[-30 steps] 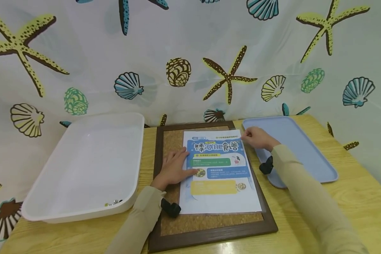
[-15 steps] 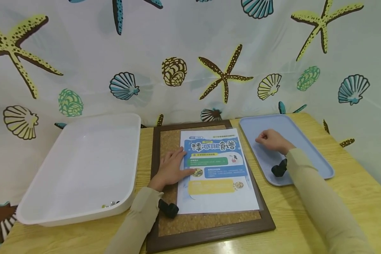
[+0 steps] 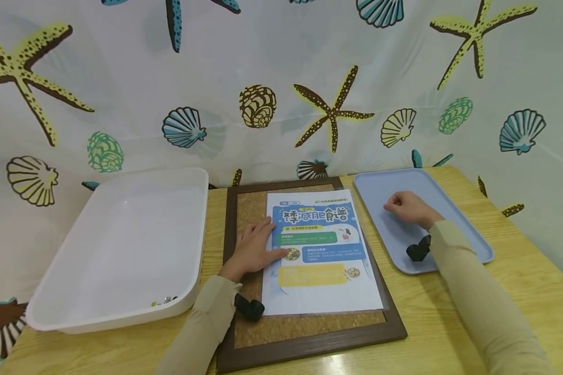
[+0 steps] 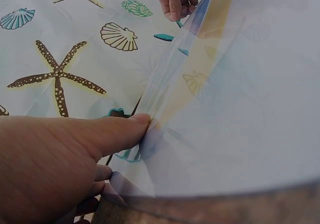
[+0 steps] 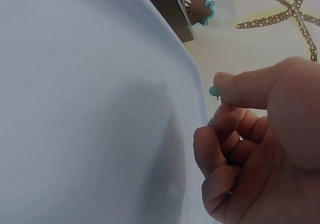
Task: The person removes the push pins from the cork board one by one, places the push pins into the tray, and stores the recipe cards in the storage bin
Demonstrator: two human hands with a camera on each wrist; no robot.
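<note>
Poster lies on corkboard, left hand spread over its edge. Right hand pinches a green pin above the blue tray (not in the board). Laying looks done; pinning apparently not, no pins made out in the poster.

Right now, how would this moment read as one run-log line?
left hand: touches printed sheet on framed corkboard | right hand: pinches teal pin over blue tray

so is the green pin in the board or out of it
Out: the right hand pinches the green pin over the blue tray, clear of the corkboard.
</note>
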